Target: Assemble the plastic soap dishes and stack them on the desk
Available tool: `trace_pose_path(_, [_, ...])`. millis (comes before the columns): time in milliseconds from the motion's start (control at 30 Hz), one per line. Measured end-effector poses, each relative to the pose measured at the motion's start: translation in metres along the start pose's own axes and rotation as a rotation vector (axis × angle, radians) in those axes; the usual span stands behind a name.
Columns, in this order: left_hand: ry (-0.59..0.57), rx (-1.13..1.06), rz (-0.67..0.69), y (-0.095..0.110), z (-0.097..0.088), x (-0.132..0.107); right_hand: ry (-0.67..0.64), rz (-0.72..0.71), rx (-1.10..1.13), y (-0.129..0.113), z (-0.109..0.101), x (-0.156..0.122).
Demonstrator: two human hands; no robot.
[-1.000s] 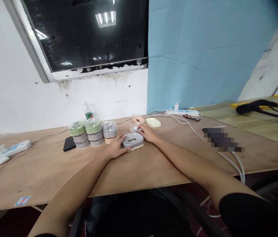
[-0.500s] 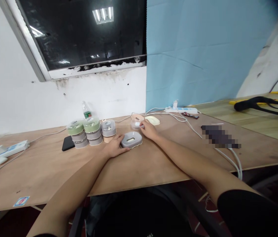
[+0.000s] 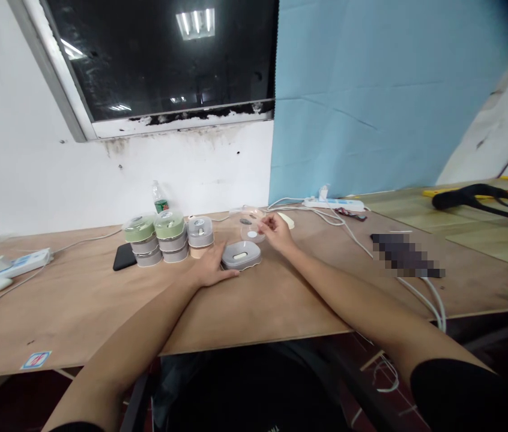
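Observation:
My left hand (image 3: 211, 267) lies on the table with its fingers stretched out, against the left side of a grey oval box (image 3: 241, 255) with a pale slot in its top. Just behind that box, my right hand (image 3: 278, 233) pinches the right edge of a clear plastic lid (image 3: 251, 234) bearing a round white label. Behind the lid is a pinkish piece (image 3: 254, 212), partly covered by it. A cream-coloured piece (image 3: 288, 220) shows beyond my right hand, which hides part of it.
Stacked oval boxes, green-topped (image 3: 139, 228) and grey (image 3: 200, 231), stand left of my left hand. Nearby are a black phone (image 3: 124, 257) and a plastic bottle (image 3: 160, 198). Power strips (image 3: 334, 204) with white cables lie at both sides. A blurred-out dark object (image 3: 405, 255) is at right.
My right hand has shifted slightly right, and the clear lid appears lifted and tilted in its fingers. My left hand stays beside the grey box. The whole view has shifted a little.

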State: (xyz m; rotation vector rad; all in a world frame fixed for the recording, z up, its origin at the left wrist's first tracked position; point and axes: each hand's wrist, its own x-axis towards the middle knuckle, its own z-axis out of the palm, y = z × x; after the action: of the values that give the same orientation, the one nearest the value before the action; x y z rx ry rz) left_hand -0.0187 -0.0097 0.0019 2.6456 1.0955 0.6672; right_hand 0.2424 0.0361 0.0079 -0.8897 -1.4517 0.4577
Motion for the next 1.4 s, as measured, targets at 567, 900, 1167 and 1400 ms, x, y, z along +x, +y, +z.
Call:
trace_pose_path(567, [0.288, -0.064, 0.028, -0.005, -0.003, 0.002, -0.332, 0.139, -0.289, -0.008, -0.01, -0.006])
trace_pose_path(900, [0.095, 0.071, -0.018, 0.01, -0.015, -0.002, -0.592, 0.141, -0.493, 0.001, -0.011, -0.006])
trace_pose_path(1167, [-0.02, -0.013, -0.063, 0.007, -0.021, -0.001, -0.673, 0.087, -0.56, 0.002, -0.009, -0.007])
trace_pose_path(1400, [-0.013, -0.01, -0.099, 0.002, -0.018, 0.0, -0.664, 0.1, -0.528, 0.002, -0.008, -0.007])
